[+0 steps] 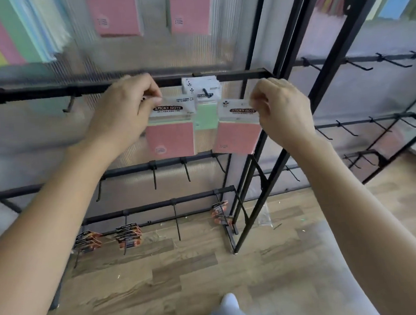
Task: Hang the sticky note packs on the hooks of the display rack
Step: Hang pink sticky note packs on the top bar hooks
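We see both bare hands raised to the top rail of the black metal display rack, each holding one pack. The left hand pinches, between thumb and curled fingers, the top edge of the white header of the left pink sticky note pack, a pink pad in a clear plastic sleeve. It hangs upright from that grip, just below the rail. The right hand pinches in the same narrow way the upper right corner of the right pink sticky note pack, of the same make, which is tilted a little.

Between the two, a stack of hanging packs with a green one in front sits on a short black hook, whose tip pokes out through the headers. Each held pack overlaps one side edge of that green pack; neither is on the hook.

Farther up hang larger pink pads. Near the wooden plank floor, the lowest hooks carry orange-and-black carded packs.
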A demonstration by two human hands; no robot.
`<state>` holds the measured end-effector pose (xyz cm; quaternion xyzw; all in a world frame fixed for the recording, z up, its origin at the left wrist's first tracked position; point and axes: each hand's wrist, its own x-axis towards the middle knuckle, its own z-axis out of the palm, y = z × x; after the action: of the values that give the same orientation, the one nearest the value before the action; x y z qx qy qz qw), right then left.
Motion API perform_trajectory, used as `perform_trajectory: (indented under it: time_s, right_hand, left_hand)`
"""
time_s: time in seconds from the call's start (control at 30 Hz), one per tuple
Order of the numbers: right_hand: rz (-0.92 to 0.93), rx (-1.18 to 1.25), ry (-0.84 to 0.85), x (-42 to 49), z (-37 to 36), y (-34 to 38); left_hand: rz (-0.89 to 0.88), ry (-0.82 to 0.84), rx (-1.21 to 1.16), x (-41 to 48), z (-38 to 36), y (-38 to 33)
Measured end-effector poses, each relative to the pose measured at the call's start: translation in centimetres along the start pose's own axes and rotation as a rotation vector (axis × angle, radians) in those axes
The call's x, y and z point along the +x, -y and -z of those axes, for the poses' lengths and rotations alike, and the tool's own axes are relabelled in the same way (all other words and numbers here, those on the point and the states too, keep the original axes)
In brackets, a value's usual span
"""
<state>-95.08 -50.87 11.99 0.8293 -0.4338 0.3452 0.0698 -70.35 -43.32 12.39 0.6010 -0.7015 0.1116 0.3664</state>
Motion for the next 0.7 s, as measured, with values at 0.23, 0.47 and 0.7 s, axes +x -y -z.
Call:
perform_trajectory:
  time_s: [0.23, 0.47, 0.7]
  right_hand:
    - [-0.051, -0.028, 0.001, -4.4, -0.4, -3.3]
    - [-0.128, -0.033, -0.053, -8.3, 1.0, -8.5]
    - [-0.144, -0.053, -0.037, -11.7, 4.1, -15.6]
  left_hand:
    - [-0.039, 0.097, -0.071, -1.1, -4.6, -2.3]
    - [-0.088, 0.143, -0.157, -0.7, -9.3, -6.8]
    - [-0.118, 0.193, -0.197, 0.7, -14.6, -14.9]
